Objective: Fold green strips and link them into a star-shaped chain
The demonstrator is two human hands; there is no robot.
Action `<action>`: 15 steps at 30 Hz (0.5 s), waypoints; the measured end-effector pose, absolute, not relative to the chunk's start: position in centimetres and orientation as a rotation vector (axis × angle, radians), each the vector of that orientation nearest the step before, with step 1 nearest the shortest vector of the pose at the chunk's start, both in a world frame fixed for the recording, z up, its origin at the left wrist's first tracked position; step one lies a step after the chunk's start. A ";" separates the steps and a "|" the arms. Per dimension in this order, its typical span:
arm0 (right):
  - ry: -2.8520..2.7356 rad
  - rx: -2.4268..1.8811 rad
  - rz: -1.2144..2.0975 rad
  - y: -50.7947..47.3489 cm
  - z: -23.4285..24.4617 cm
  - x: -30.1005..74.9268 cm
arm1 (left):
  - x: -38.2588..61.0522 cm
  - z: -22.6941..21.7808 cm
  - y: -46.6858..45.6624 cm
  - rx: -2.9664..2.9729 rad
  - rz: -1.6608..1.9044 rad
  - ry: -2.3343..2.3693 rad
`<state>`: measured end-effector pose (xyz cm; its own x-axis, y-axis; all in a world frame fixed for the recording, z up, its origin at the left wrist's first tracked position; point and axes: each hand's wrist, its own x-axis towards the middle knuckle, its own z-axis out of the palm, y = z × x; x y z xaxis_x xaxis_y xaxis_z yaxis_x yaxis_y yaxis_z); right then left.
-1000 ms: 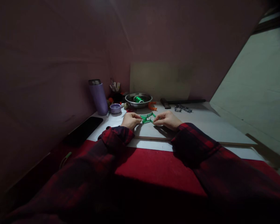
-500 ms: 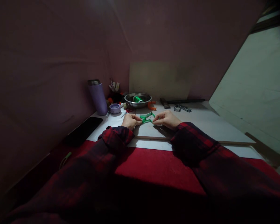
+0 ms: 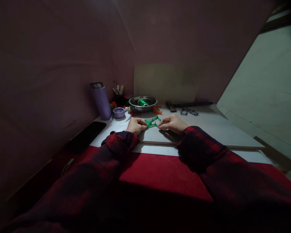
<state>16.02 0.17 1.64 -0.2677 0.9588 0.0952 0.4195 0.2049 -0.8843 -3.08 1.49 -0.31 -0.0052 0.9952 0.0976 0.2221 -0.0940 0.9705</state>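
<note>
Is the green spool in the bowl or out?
In. The spool lies tipped on its side, the bowl's rim surrounding it.

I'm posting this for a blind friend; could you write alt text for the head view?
A person's left hand and right hand work at opposite sides of a green thread outline on a white board. Behind are a metal bowl holding a green spool, and a hammer.

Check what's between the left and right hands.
The green thread outline, strung around small upright pins on the white board, lies between the left hand and right hand; the head view shows it.
</note>
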 end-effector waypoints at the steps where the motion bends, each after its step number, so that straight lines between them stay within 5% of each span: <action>1: -1.803 -1.282 1.011 0.2 1.6 16.0 | -3.1 -0.2 1.5 1.431 1.193 1.340; 15: -1.850 -1.280 0.965 0.5 1.4 16.1 | -3.0 -0.8 1.3 1.961 1.206 1.295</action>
<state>16.11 0.47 1.42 -0.2856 0.9510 0.1188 0.4469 0.2418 -0.8613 -2.97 1.30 -0.81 0.1575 0.9024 0.4011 0.4640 -0.4262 0.7765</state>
